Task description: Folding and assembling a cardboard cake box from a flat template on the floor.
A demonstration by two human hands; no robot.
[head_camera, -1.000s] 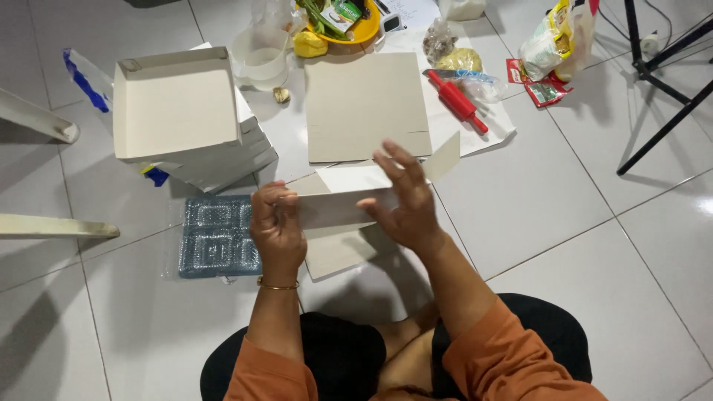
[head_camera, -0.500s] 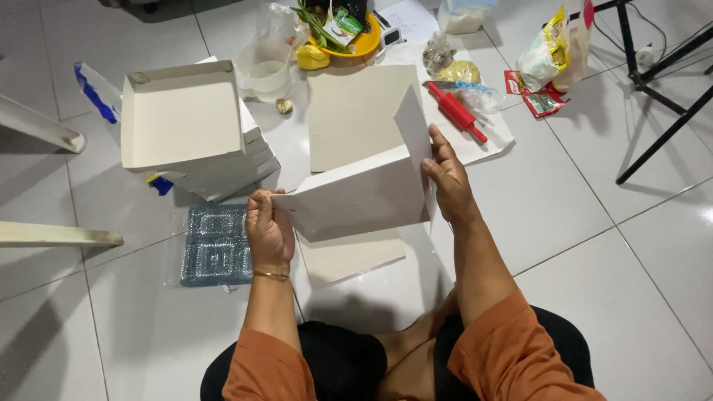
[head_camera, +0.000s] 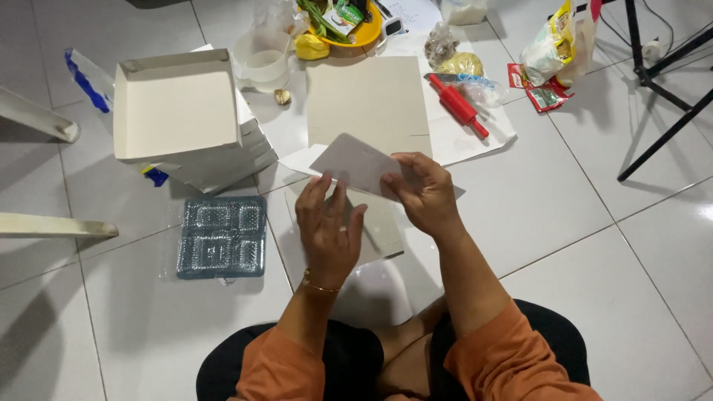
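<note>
A folded white card sheet point(head_camera: 358, 163) is held above the tiled floor point(head_camera: 564, 223), right hand point(head_camera: 425, 194) pinching its 3 o'clock edge, left hand point(head_camera: 327, 226) with fingers spread narrowly under its 7 o'clock corner. An open box point(head_camera: 174, 108) sits at 10 o'clock, a clear tray point(head_camera: 221, 238) at 8 o'clock.

A sheet of white cardboard point(head_camera: 356, 163), partly folded, is held tilted above the tiled floor, its pale face turned up and one rounded corner lifted toward the top of the view. The right hand point(head_camera: 425, 194) pinches its right edge between thumb and fingers, while the left hand point(head_camera: 327, 230) lies spread under its lower left edge, fingers up against the sheet. The card hangs just over a flat grey board on the floor.
</note>
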